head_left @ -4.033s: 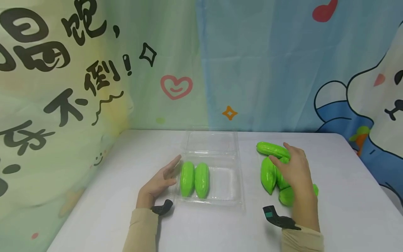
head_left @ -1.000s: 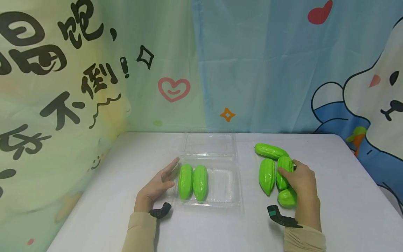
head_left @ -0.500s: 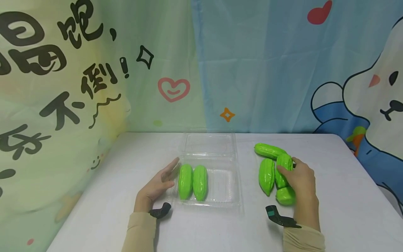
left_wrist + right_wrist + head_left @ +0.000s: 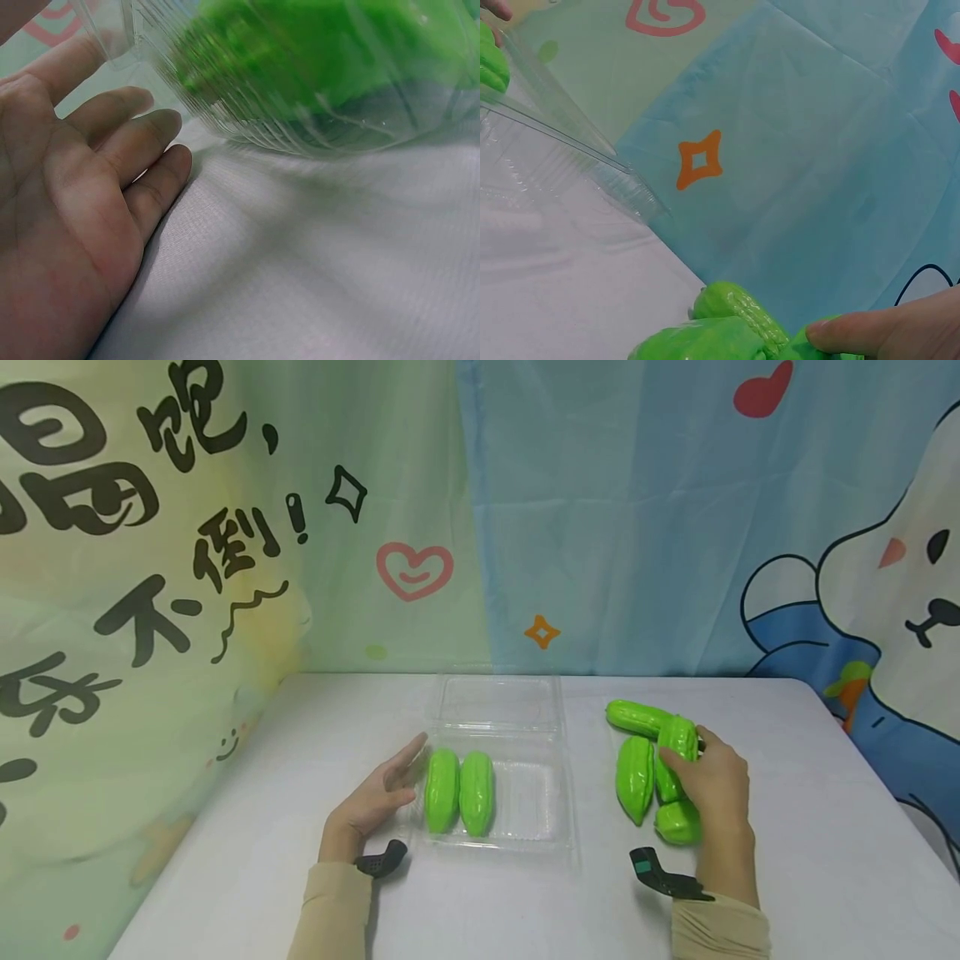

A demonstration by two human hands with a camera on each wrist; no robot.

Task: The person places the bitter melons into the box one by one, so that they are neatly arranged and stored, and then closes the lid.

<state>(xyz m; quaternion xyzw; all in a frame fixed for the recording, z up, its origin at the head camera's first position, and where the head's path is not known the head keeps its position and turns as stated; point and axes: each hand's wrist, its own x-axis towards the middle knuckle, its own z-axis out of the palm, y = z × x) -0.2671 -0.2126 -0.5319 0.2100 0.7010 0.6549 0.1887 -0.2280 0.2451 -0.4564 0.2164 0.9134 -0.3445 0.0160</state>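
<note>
In the head view my left hand (image 4: 375,802) stands with extended fingers at the left side of a clear plastic clamshell box (image 4: 536,806). Two ridged green toy vegetables (image 4: 443,789) lie side by side in the box's left half. On the right, my right hand (image 4: 716,777) pinches another such green toy vegetable (image 4: 678,739) between thumb and fingers, its far end overlapping the one behind (image 4: 633,717). Others lie against it, one to the left (image 4: 635,781) and one nearer (image 4: 677,823). In the left wrist view my fingers (image 4: 142,146) lie close beside the box wall (image 4: 225,112).
The box's lid (image 4: 501,703) lies folded back towards the rear of the white table (image 4: 510,910). Behind it hangs a printed curtain (image 4: 615,527) with a bear figure. Black wrist cameras (image 4: 382,858) sit on both wrists.
Over the last second my right hand has lifted the pinched toy vegetable slightly and moved it away towards the far one. The nearer one has shifted a little left. My left hand stays put.
</note>
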